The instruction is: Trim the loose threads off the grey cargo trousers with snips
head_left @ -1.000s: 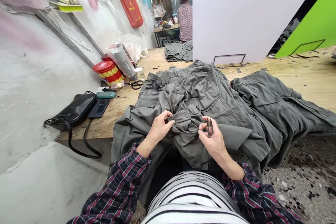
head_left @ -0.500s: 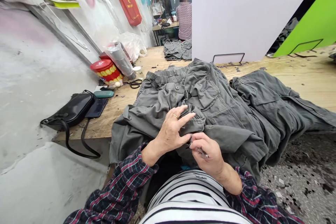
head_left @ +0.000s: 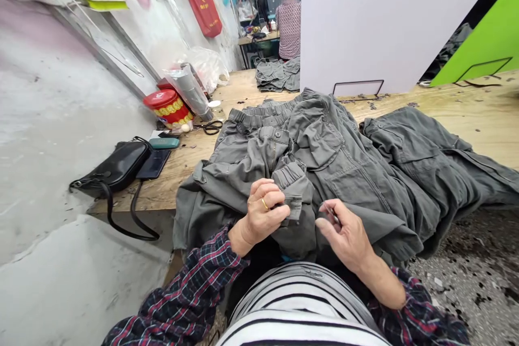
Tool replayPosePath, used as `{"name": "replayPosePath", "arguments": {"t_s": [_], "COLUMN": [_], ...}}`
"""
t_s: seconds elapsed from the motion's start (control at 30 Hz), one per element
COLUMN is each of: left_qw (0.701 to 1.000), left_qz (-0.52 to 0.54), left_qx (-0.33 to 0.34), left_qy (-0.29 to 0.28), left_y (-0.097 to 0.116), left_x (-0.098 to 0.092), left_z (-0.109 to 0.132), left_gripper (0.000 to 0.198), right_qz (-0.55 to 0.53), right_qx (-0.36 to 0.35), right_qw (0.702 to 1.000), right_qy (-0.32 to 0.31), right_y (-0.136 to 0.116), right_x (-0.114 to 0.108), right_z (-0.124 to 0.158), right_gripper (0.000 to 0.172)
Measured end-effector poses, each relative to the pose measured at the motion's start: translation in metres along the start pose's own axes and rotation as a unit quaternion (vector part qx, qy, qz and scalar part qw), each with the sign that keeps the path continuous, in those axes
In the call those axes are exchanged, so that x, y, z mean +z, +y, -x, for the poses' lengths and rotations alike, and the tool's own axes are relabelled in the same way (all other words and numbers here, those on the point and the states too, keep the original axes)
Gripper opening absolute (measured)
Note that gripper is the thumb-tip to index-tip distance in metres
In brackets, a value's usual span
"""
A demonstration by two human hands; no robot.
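Head view: looking down on two bare hands over a heap of olive-grey cargo trousers [head_left: 340, 184] on a plywood surface [head_left: 478, 86].
Left hand [head_left: 263, 211]: closed and ringed, pinching the gathered elastic cuff [head_left: 292, 186] of one trouser leg; the forearm angles in from near left, out of a plaid sleeve [head_left: 203, 275].
Right hand [head_left: 347, 240]: a narrow pinch, thumb and forefinger around small metal blades [head_left: 331, 212], probably thread snips, though the tips are hard to make out.
Trousers: bunched along the surface's near edge, hanging towards the person's lap, with a second pair [head_left: 417, 157] spread to the right.
Handling: the cotton twill looks light, soft and limp, so it will slump unless held taut. The cuff and its seams seem the firmest places to grip, and the thick gathers look the least likely to slip.
Nearby: a black handbag [head_left: 115, 168] lies far left, beside a red tin [head_left: 167, 107] and black-handled scissors [head_left: 210, 127] - a co-worker [head_left: 288, 30] sits well beyond.
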State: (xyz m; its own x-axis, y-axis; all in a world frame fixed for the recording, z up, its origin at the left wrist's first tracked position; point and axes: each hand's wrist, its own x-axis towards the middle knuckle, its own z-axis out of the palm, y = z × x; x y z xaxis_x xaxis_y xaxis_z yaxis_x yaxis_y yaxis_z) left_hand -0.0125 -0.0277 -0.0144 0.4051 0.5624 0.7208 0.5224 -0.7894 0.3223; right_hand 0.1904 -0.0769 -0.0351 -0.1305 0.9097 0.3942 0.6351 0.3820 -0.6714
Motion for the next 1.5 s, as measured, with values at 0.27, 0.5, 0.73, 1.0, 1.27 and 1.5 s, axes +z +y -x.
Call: {"name": "replayPosePath", "arguments": {"t_s": [0.27, 0.5, 0.73, 1.0, 1.27, 1.5], "left_qw": [0.995, 0.965, 0.929, 0.835, 0.868, 0.953], "left_qz": [0.066, 0.177, 0.255, 0.400, 0.360, 0.195], "left_qx": [-0.079, -0.181, -0.267, -0.366, -0.331, -0.230], "left_qy": [0.014, 0.070, 0.042, -0.094, -0.090, -0.021], "left_y": [0.000, 0.007, 0.009, 0.007, -0.012, -0.013], "left_x": [0.013, 0.020, 0.018, 0.028, 0.028, 0.031], "left_z": [0.006, 0.003, -0.027, -0.062, -0.065, -0.058], "left_gripper": [0.027, 0.017, 0.015, 0.012, 0.015, 0.023], "right_qz": [0.134, 0.215, 0.097, -0.123, -0.404, -0.507], "right_qx": [-0.129, -0.136, 0.016, 0.190, 0.345, 0.368], "right_qw": [0.982, 0.966, 0.995, 0.973, 0.846, 0.779], "right_qy": [0.019, 0.052, 0.035, 0.049, -0.047, -0.020], "right_y": [-0.001, 0.005, 0.014, -0.013, 0.010, 0.004], "right_x": [0.009, 0.010, -0.001, 0.014, -0.004, -0.014], "right_z": [-0.013, -0.025, -0.030, -0.029, -0.023, -0.031], "right_gripper": [0.027, 0.025, 0.034, 0.024, 0.031, 0.041]}}
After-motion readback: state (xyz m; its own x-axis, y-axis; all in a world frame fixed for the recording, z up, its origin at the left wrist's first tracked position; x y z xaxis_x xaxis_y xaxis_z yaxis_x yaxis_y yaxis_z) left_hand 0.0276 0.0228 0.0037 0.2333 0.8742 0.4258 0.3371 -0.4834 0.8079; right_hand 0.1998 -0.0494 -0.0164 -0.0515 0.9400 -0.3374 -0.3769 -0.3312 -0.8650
